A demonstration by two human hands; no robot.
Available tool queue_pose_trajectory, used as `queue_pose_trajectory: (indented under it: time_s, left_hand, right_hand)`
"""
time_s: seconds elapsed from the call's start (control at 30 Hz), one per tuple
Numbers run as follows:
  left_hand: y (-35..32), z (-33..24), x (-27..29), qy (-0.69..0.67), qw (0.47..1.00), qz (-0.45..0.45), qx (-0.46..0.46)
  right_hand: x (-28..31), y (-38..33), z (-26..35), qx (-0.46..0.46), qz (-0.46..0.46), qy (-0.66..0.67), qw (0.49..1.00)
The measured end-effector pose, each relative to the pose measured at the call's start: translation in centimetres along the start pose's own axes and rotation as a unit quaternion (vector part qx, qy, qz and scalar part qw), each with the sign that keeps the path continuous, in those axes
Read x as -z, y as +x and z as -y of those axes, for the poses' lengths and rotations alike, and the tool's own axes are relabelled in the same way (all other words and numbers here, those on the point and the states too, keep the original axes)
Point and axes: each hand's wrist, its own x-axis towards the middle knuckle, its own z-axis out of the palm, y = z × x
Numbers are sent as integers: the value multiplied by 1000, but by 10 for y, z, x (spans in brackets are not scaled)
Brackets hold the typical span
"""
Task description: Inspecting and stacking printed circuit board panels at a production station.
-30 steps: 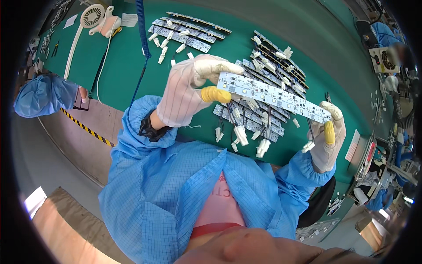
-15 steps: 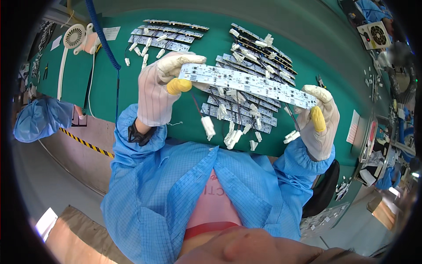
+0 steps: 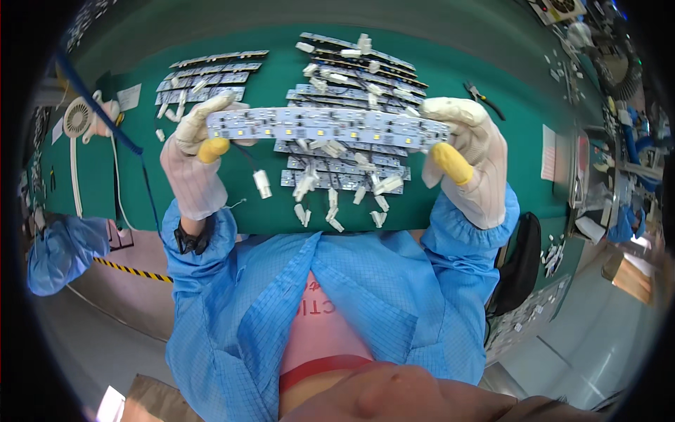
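Observation:
A long white LED circuit board [image 3: 316, 126] is held up nearly level between both hands, its component side showing. My left hand [image 3: 200, 141], in a striped white glove with a yellow thumb tip, pinches the board's left end. The right end is gripped by my right hand [image 3: 467, 151], gloved the same way. A white connector [image 3: 261, 183] dangles on a short wire from the board near the left hand. Behind and below it lie rows of similar boards [image 3: 337, 169] with white plugs on dark wires. The held board hides part of these rows.
A smaller group of boards [image 3: 214, 74] lies at the back left, near a small fan [image 3: 88, 116] and a hanging blue coiled cord [image 3: 105, 119]. Pliers [image 3: 485, 100] rest right of the rows on the green mat [image 3: 520, 155]. Another person's blue sleeve [image 3: 67, 246] shows at far left.
Both hands have shifted left in the picture with the board, which has turned from slanting down rightward to nearly level. The whole view has also shifted.

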Motion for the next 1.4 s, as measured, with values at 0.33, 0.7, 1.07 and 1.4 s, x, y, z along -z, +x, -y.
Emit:
queue_pose_trajectory:
  time_s: [0.33, 0.7, 1.07, 1.4]
  left_hand:
    - [6, 1, 5, 259, 965, 29, 38]
    - [-3, -9, -4, 10, 1000, -11, 8]
    - [-8, -19, -7, 12, 998, 31, -56]
    - [8, 0, 3, 179, 983, -14, -30]
  right_hand:
    - [2, -2, 2, 28, 50, 21, 998]
    - [7, 7, -9, 5, 17, 37, 999]
    - [3, 19, -19, -8, -21, -55, 998]
    - [-6, 8, -9, 10, -30, -84, 996]
